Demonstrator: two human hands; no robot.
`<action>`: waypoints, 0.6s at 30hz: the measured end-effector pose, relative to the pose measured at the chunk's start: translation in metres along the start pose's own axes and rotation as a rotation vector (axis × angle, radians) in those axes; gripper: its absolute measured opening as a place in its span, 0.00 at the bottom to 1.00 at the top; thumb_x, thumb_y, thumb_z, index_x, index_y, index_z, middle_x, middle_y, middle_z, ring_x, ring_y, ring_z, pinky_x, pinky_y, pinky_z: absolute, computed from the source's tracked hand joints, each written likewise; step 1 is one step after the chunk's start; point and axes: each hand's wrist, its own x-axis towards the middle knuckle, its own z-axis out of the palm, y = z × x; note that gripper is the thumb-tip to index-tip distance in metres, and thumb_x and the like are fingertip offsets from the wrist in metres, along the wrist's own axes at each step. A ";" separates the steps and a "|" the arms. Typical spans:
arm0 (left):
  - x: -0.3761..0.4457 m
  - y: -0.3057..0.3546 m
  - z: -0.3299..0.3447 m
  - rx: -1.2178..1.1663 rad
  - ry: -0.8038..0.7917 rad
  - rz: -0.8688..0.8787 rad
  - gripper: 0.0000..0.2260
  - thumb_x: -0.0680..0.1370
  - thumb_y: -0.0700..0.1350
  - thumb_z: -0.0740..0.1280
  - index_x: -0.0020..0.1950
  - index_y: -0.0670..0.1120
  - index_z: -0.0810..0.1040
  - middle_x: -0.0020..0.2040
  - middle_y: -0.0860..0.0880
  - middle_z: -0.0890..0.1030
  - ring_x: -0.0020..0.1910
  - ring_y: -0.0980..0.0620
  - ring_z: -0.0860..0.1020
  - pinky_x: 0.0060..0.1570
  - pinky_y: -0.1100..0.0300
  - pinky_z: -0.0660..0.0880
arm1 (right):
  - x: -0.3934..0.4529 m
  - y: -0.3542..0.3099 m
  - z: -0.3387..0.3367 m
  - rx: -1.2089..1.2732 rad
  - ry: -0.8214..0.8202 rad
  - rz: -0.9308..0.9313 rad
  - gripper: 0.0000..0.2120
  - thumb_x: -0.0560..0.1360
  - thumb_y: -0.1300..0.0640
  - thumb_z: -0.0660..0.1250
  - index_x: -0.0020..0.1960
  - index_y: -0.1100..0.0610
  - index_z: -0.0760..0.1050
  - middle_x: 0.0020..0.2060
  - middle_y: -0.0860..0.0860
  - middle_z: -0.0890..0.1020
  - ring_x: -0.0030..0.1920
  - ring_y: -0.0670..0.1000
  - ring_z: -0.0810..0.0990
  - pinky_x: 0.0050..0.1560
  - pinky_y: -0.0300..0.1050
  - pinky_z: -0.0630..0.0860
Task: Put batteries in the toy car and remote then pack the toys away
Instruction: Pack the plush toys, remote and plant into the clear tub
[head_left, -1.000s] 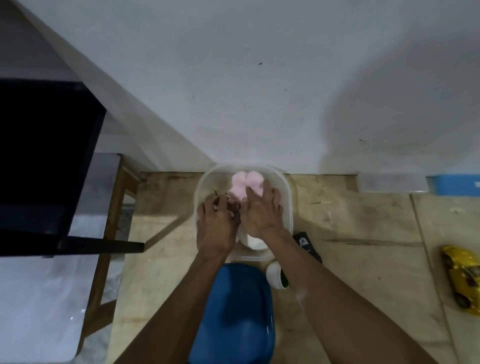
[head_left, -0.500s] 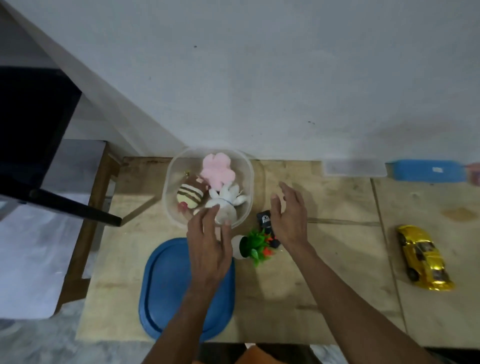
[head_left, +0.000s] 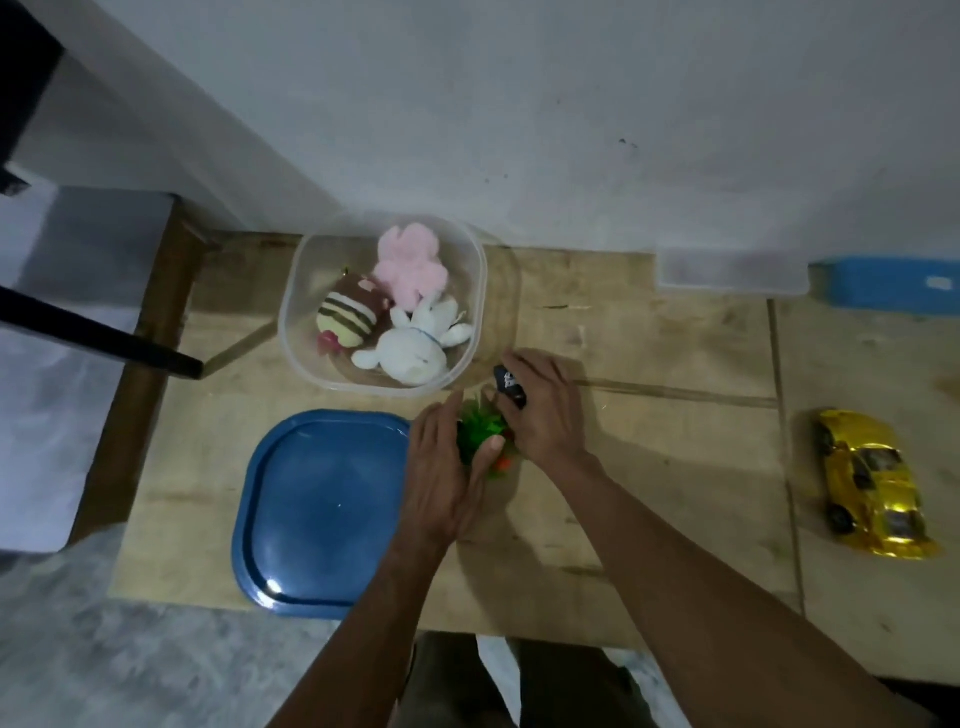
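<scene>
A person's left hand (head_left: 439, 475) curls its grip around a small green artificial plant (head_left: 480, 431) on the wooden tabletop (head_left: 649, 447), thumb against the foliage. Beside it, the right hand (head_left: 543, 410) closes its grip over a black remote (head_left: 510, 385), though motion blur makes the exact hold hard to judge. Just behind both hands stands a clear plastic container (head_left: 296, 291) holding a pink plush (head_left: 410, 265), a striped bee plush (head_left: 348, 317) and a white rabbit plush (head_left: 415, 351). Its blue lid (head_left: 322, 509) lies flat at the near edge. The gold toy car (head_left: 872, 483) sits well apart at right. A second clear container (head_left: 732, 273) and blue lid (head_left: 883, 285) rest against the wall.
</scene>
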 end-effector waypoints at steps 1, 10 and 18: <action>-0.001 0.001 0.004 0.017 0.012 0.002 0.34 0.79 0.66 0.57 0.76 0.43 0.64 0.69 0.42 0.71 0.68 0.45 0.67 0.68 0.47 0.69 | -0.002 0.002 0.000 0.011 0.006 0.002 0.23 0.73 0.56 0.73 0.67 0.56 0.77 0.62 0.55 0.79 0.64 0.61 0.74 0.64 0.58 0.72; 0.003 0.014 0.023 0.313 0.062 0.038 0.29 0.79 0.67 0.56 0.71 0.49 0.72 0.60 0.48 0.80 0.60 0.45 0.73 0.52 0.47 0.77 | -0.031 0.039 -0.015 -0.351 0.182 -0.016 0.20 0.81 0.53 0.56 0.70 0.60 0.72 0.67 0.62 0.74 0.64 0.63 0.72 0.64 0.58 0.73; 0.008 0.027 0.014 0.406 0.086 -0.046 0.30 0.78 0.70 0.55 0.70 0.51 0.72 0.53 0.47 0.82 0.54 0.43 0.76 0.33 0.50 0.79 | -0.034 0.037 -0.021 -0.432 0.133 0.027 0.21 0.79 0.53 0.57 0.71 0.55 0.71 0.69 0.58 0.74 0.60 0.62 0.74 0.51 0.57 0.76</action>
